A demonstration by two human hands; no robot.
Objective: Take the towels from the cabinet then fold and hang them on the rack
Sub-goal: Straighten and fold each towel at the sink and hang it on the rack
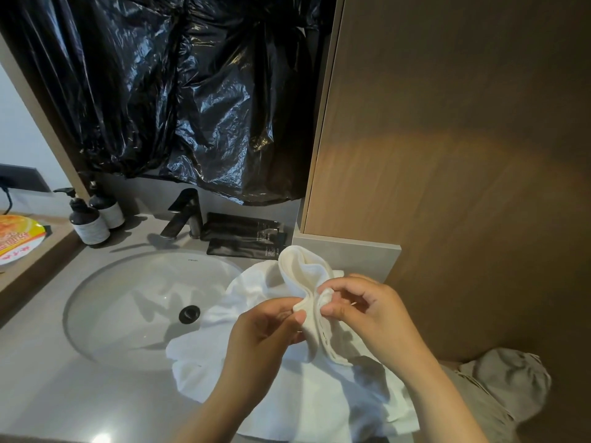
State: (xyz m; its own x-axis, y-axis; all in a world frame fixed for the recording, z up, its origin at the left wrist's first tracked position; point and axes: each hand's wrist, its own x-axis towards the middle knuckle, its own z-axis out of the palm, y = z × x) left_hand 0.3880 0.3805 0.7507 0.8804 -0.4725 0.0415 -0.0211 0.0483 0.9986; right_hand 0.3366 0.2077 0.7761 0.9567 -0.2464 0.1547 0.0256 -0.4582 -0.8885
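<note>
A small white towel (305, 273) is bunched up between both my hands above the right side of the counter. My left hand (265, 330) pinches its left edge and my right hand (361, 308) pinches its right edge, thumbs close together. Its top puffs up in loose folds. Underneath lies a larger white towel (287, 394), spread crumpled over the grey counter (64, 378) and partly over the rim of the sink (134, 302). No rack is in view.
A black faucet (185, 215) stands behind the sink, with two dark pump bottles (89, 219) to its left and black sachets (246, 238) to its right. Black plastic sheeting (176, 91) hangs above. A wooden panel (463, 155) fills the right.
</note>
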